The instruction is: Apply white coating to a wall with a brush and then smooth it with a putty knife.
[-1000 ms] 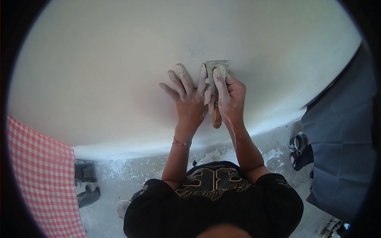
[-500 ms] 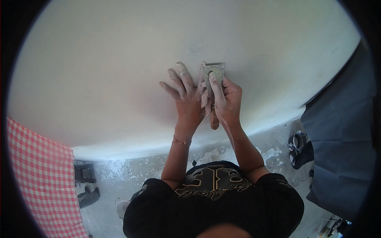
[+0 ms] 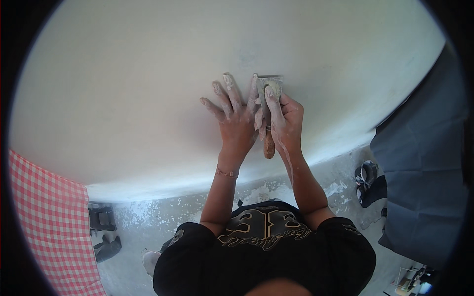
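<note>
Room under plastering, possibly in a home
Smooth pale wall (image 3: pixel 148 98), white-spattered grey floor (image 3: pixel 165 212), pink-checked cloth (image 3: pixel 52 212) at left, dark grey sheet (image 3: pixel 424 167) at right.

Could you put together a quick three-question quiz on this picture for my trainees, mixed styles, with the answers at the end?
1. Multiple choice: The right hand has a scraper in its grip. Where does its thumb lie?
A) On the black shirt
B) On the metal blade
C) On the floor

2. True or false: The pink-and-white checked cloth is on the person's right.

3. Fill the gap: The left hand is placed with its fingers spread against the pale ____.

Key: 1. B; 2. False, it is on the left; 3. wall.
</note>
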Demonstrator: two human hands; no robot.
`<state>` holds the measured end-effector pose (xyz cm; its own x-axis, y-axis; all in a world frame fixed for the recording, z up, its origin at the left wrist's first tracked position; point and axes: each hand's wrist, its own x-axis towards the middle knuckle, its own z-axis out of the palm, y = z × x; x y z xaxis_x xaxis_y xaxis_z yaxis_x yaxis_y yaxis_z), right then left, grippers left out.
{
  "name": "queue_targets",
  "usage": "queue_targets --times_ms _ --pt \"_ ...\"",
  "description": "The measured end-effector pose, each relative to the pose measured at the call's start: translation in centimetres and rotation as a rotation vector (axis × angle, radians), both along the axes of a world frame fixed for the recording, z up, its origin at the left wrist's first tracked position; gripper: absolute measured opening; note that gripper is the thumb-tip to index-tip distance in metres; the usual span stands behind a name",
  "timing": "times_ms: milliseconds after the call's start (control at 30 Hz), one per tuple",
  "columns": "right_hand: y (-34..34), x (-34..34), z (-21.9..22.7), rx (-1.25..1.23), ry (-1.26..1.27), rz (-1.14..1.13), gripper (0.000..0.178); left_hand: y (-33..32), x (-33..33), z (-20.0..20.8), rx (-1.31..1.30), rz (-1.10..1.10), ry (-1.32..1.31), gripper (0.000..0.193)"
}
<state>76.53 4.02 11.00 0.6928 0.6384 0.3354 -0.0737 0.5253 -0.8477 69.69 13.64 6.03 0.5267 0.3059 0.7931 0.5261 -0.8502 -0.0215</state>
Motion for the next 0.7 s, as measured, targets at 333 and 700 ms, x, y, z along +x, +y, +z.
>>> queue_targets --times_ms 333,700 --pt "-0.4 0.4 0.7 0.000 -0.006 -0.004 0.033 0.3 0.3 -0.3 0.030 -0.007 0.003 0.074" --pt "-2.6 2.2 -1.8 -0.080 0.027 -0.046 0.035 -0.5 -0.1 1.0 0.062 0.050 0.125 0.094"
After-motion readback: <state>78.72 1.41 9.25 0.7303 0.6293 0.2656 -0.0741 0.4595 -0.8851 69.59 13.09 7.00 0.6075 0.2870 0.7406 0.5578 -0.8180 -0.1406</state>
